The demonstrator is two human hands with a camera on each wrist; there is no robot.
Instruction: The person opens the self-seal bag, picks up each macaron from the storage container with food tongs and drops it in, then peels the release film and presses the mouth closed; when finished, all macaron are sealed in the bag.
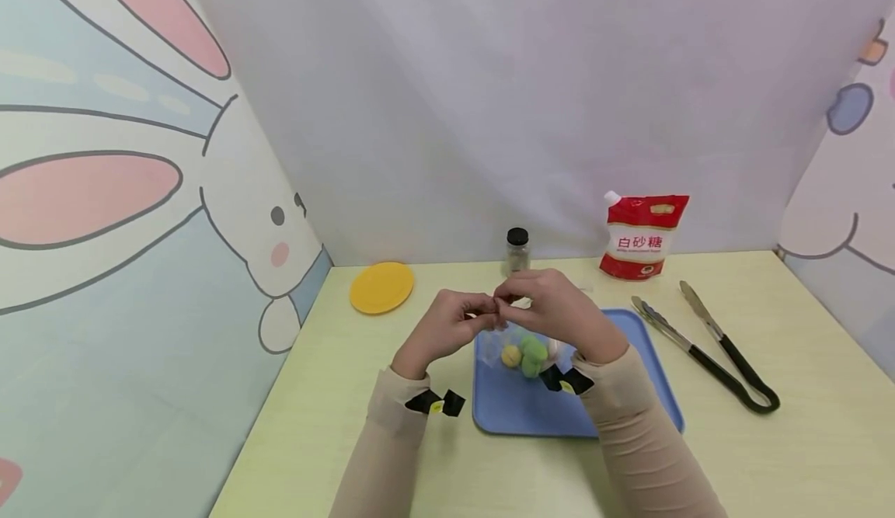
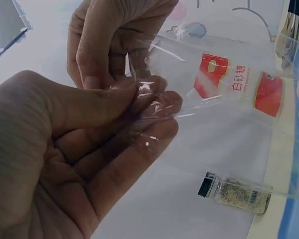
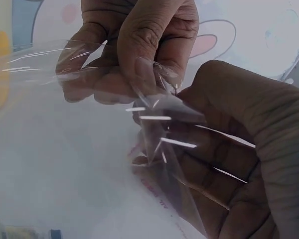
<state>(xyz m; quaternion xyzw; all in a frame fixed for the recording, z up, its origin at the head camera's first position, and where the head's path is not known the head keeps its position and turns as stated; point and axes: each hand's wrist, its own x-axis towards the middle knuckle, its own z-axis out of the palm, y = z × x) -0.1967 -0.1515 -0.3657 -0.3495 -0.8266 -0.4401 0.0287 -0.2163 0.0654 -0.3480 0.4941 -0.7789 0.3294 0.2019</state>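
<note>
Over the far part of a blue tray (image 1: 531,417), my left hand (image 1: 444,330) and right hand (image 1: 559,312) meet at the fingertips. Between thumb and fingers, each hand pinches the upper edge of a clear plastic bag (image 3: 55,149). In the left wrist view, the left thumb presses the film against the fingers, and the bag spreads away to the right. Below the hands, green rounded pieces (image 1: 534,353) and a small yellow ball (image 1: 511,356) show at the tray, with clear film around them. What they are is too small to make out.
A spice jar (image 1: 517,252) with a black lid stands behind the hands. A red and white sugar pouch (image 1: 639,238) stands at the back right. Black-handled tongs (image 1: 730,363) lie right of the tray, and a yellow plate (image 1: 381,288) lies at the back left.
</note>
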